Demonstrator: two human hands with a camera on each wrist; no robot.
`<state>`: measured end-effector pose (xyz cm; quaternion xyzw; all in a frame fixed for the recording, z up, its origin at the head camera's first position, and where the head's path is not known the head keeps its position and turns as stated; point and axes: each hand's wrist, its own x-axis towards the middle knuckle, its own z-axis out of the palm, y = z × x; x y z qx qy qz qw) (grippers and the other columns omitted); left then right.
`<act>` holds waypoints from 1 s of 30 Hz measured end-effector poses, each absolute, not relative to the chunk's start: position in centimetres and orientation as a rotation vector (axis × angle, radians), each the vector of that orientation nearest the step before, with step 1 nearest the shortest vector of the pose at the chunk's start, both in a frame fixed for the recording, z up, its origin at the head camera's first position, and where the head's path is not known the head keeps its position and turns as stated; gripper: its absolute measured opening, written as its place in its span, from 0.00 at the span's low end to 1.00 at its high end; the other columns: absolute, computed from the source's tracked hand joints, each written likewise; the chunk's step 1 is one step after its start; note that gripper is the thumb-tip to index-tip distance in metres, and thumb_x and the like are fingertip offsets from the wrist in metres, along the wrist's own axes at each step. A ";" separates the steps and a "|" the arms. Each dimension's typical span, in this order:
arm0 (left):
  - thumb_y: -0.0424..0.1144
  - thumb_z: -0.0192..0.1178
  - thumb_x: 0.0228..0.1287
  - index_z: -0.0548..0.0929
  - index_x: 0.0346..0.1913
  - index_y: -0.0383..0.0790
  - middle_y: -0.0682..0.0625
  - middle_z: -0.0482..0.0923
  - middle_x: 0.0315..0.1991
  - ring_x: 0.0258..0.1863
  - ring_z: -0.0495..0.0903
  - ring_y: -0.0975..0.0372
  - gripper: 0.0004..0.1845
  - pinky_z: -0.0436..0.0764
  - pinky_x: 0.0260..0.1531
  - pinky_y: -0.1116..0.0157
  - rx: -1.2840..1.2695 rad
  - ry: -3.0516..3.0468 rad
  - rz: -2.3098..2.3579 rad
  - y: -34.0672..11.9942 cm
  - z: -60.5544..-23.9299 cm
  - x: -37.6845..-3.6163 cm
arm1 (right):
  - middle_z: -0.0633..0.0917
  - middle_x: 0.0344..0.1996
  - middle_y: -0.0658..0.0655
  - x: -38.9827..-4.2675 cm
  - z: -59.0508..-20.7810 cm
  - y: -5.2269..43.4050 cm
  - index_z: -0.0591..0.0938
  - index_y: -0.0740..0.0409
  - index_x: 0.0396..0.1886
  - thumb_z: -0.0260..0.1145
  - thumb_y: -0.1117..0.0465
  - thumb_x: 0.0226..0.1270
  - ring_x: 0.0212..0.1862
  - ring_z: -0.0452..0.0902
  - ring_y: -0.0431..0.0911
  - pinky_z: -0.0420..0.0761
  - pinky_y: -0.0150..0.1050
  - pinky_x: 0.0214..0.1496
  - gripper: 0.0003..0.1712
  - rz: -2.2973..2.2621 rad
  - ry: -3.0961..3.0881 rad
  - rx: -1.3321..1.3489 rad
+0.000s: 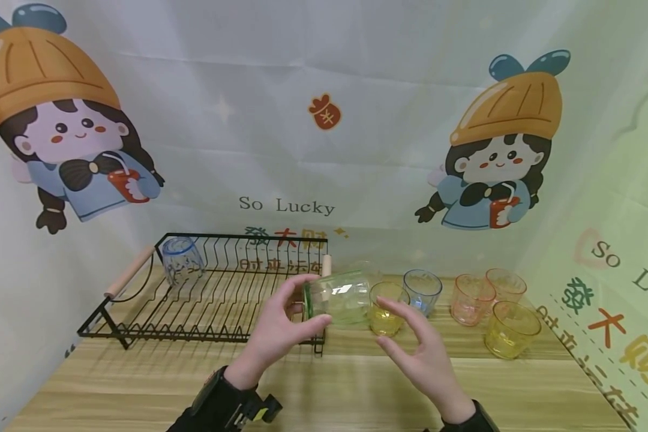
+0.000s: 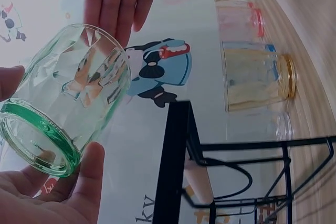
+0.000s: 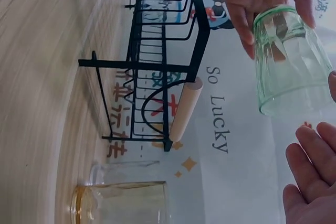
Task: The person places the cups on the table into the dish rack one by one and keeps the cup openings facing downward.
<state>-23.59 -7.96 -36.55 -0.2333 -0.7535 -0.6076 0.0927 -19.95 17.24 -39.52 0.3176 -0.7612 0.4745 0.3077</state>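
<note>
Our left hand [image 1: 281, 336] grips green glass [image 1: 339, 297] sideways in air, beside rack [image 1: 216, 288], above table [image 1: 324, 384]. Right hand [image 1: 421, 354] open, just off glass. Risk, we judge: smooth glass slips from fingertip hold, knocks yellow glass [image 1: 386, 309].

The pale printed cloth backdrop [image 1: 324, 120] behind the bench says "So Lucky" in dark letters in the middle. The same words start again on its right side, cut off. Colourful Chinese signs sit under the words, partly hidden.
</note>
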 end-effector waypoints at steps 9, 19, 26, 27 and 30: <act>0.41 0.77 0.50 0.75 0.64 0.48 0.45 0.77 0.51 0.43 0.79 0.55 0.36 0.84 0.44 0.60 -0.570 -2.339 -1.742 -9.1 -36.4 -23.7 | 0.79 0.61 0.58 -20.1 -40.0 17.9 0.75 0.59 0.66 0.72 0.74 0.56 0.63 0.72 0.44 0.66 0.28 0.67 0.36 1.229 -2.067 0.806; 0.43 0.77 0.50 0.74 0.65 0.47 0.45 0.76 0.52 0.44 0.78 0.54 0.37 0.84 0.41 0.61 -0.545 -2.399 -1.670 -10.3 -36.1 -23.9 | 0.80 0.60 0.59 -20.4 -40.2 18.8 0.75 0.61 0.65 0.72 0.75 0.54 0.63 0.71 0.41 0.64 0.27 0.67 0.36 1.186 -2.079 0.780; 0.44 0.76 0.52 0.73 0.67 0.46 0.44 0.76 0.56 0.41 0.79 0.56 0.38 0.84 0.37 0.61 -0.544 -2.473 -1.605 -11.2 -36.0 -24.1 | 0.80 0.60 0.59 -20.6 -40.4 19.5 0.75 0.60 0.65 0.73 0.76 0.53 0.63 0.70 0.39 0.63 0.26 0.67 0.37 1.178 -2.094 0.745; 0.44 0.76 0.52 0.72 0.67 0.45 0.42 0.76 0.54 0.38 0.79 0.55 0.38 0.85 0.34 0.61 -0.548 -2.470 -1.625 -11.4 -35.9 -24.1 | 0.80 0.60 0.59 -20.6 -40.5 19.6 0.75 0.60 0.65 0.72 0.76 0.53 0.63 0.70 0.39 0.63 0.26 0.68 0.36 1.170 -2.098 0.740; 0.44 0.76 0.52 0.72 0.67 0.44 0.42 0.76 0.51 0.36 0.78 0.55 0.38 0.85 0.31 0.60 -0.550 -2.475 -1.610 -11.9 -35.8 -24.3 | 0.80 0.60 0.58 -20.7 -40.5 19.8 0.76 0.61 0.64 0.73 0.75 0.53 0.63 0.70 0.38 0.62 0.25 0.67 0.36 1.158 -2.112 0.722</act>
